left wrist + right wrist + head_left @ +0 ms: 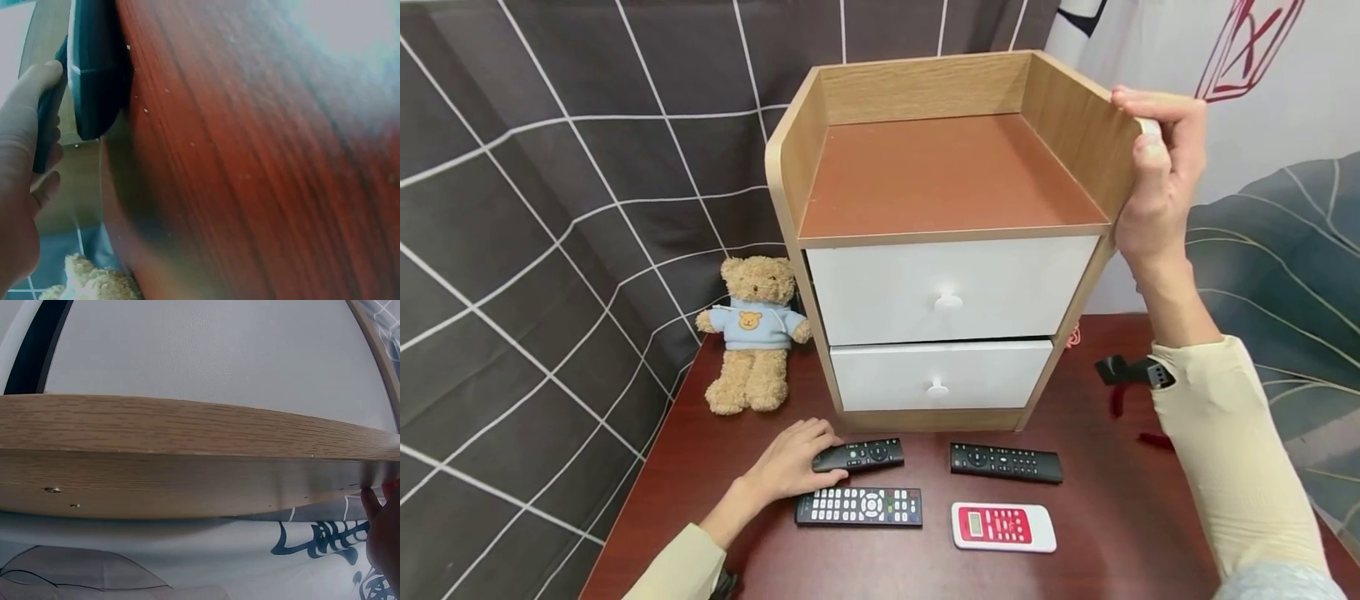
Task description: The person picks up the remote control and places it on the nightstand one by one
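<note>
A small wooden cabinet (pixel 955 421) with two white drawers, the upper one (pixel 880 292) and the lower one (pixel 887 379), stands on the table. My right hand (pixel 1161 179) grips the upper edge of its right side panel, thumb toward the front. In front of the cabinet my left hand (pixel 797 462) holds the left end of a black remote control (pixel 868 454) between thumb and fingers. Just nearer lies a longer black remote with white buttons (pixel 859 507). In the left wrist view, the held remote (pixel 50 119) appears slightly tilted beside the longer one (pixel 94 69).
To the right lie another black remote (pixel 1006 462) and a white and red remote (pixel 1003 527). A teddy bear (pixel 751 333) in a blue hoodie leans left of the cabinet. Dark checked cloth (pixel 550 250) hangs behind the dark red table (pixel 1097 517).
</note>
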Demonstrator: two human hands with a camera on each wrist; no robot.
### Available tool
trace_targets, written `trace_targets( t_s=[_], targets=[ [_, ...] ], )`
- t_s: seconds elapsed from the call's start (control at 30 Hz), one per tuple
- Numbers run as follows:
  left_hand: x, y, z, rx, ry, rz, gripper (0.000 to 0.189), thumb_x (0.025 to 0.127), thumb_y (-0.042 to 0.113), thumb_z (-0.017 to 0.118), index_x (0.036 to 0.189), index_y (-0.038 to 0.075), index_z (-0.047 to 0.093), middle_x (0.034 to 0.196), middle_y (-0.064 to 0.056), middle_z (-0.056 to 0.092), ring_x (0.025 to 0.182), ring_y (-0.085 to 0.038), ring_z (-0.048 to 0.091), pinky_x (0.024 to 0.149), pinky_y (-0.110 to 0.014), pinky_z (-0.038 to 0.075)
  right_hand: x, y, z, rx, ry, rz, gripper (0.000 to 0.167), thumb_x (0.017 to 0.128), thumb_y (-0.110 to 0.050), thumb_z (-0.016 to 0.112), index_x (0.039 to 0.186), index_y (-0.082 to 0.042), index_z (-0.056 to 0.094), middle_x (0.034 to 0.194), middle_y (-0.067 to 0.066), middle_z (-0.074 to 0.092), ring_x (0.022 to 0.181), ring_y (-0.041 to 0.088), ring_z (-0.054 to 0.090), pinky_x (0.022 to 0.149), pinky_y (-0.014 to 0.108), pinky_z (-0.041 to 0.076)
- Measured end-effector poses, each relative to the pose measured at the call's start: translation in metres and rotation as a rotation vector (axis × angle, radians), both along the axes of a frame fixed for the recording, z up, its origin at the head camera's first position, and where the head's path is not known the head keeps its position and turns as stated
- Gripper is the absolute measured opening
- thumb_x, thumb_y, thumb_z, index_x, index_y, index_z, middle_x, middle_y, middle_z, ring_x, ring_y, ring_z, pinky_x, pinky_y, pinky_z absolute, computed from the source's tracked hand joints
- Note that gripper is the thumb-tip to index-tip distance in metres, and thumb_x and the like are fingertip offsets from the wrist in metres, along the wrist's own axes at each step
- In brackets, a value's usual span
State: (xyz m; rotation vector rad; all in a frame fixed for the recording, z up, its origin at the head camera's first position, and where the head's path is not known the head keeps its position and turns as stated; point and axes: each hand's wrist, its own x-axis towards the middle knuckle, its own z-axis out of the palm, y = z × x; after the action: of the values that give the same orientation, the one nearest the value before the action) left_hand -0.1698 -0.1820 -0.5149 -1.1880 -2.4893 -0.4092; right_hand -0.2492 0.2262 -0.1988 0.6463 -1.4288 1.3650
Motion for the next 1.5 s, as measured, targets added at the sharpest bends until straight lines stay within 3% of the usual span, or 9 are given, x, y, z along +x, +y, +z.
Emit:
trace_targets(
  t_s=[0.13,0.3,0.6,0.77,0.93,1.1,1.37,1.5],
  targets=[
    [0.000,0.001,0.008,0.071,0.031,-0.044,0.035,0.075,0.045,0.081,0.096,0.019,0.072,0.087,0.011,0.060,0.076,-0.003,0.053,0.063,-0.017,0.046,0.000,0.000,0.000,-0.006,-0.001,-0.001,0.031,0.083,-0.014,0.042,0.104,-0.005,0.063,0.112,0.004,0.067,0.115,0.025,0.058,0.103,0.030,0.039],
    [0.004,0.005,0.029,0.103,0.044,-0.028,0.036,0.075,0.044,0.081,0.098,0.017,0.074,0.088,0.009,0.062,0.076,-0.001,0.054,0.056,-0.011,0.041,-0.001,-0.001,0.001,-0.010,0.004,-0.004,0.032,0.082,-0.013,0.041,0.103,-0.004,0.063,0.111,0.004,0.067,0.115,0.025,0.058,0.103,0.030,0.039],
    [0.014,0.016,0.080,0.144,0.136,-0.099,0.037,0.078,0.044,0.079,0.099,0.014,0.075,0.088,0.008,0.064,0.072,-0.002,0.056,0.055,-0.011,0.042,0.003,0.000,-0.001,-0.014,-0.003,-0.004,0.032,0.082,-0.013,0.041,0.103,-0.004,0.063,0.111,0.004,0.067,0.115,0.024,0.058,0.103,0.030,0.039],
    [0.019,0.021,0.108,0.217,0.171,-0.153,0.037,0.080,0.044,0.077,0.101,0.013,0.075,0.089,0.006,0.065,0.069,-0.003,0.057,0.054,-0.011,0.043,0.003,0.001,-0.002,-0.015,-0.005,-0.004,0.032,0.082,-0.013,0.041,0.104,-0.004,0.062,0.112,0.005,0.067,0.116,0.025,0.058,0.104,0.030,0.038],
    [0.019,0.033,0.132,0.299,0.218,-0.247,0.037,0.082,0.042,0.076,0.103,0.012,0.075,0.090,0.005,0.065,0.068,-0.004,0.058,0.054,-0.011,0.043,0.002,0.003,-0.002,-0.016,-0.003,-0.008,0.033,0.082,-0.013,0.040,0.105,-0.004,0.062,0.113,0.005,0.067,0.116,0.025,0.058,0.104,0.031,0.038],
    [0.014,0.039,0.161,0.315,0.267,-0.289,0.037,0.084,0.043,0.074,0.101,0.010,0.075,0.089,0.002,0.067,0.071,-0.008,0.061,0.055,-0.016,0.048,0.001,0.003,-0.002,-0.029,0.002,-0.001,0.033,0.082,-0.013,0.040,0.104,-0.004,0.062,0.112,0.006,0.067,0.116,0.026,0.057,0.104,0.031,0.038],
    [0.008,0.043,0.206,0.406,0.374,-0.262,0.039,0.086,0.038,0.070,0.100,0.003,0.075,0.087,-0.004,0.067,0.074,-0.014,0.062,0.059,-0.027,0.053,0.000,-0.004,-0.003,-0.044,0.000,0.015,0.034,0.082,-0.014,0.039,0.105,-0.005,0.062,0.112,0.006,0.066,0.117,0.027,0.056,0.104,0.031,0.038],
    [0.008,0.044,0.229,0.417,0.424,-0.184,0.036,0.085,0.034,0.068,0.099,0.002,0.074,0.087,-0.006,0.066,0.075,-0.016,0.063,0.062,-0.028,0.054,0.001,-0.006,-0.004,-0.046,-0.007,0.021,0.033,0.083,-0.014,0.040,0.106,-0.005,0.062,0.113,0.005,0.066,0.116,0.024,0.056,0.104,0.030,0.037]
  ],
)
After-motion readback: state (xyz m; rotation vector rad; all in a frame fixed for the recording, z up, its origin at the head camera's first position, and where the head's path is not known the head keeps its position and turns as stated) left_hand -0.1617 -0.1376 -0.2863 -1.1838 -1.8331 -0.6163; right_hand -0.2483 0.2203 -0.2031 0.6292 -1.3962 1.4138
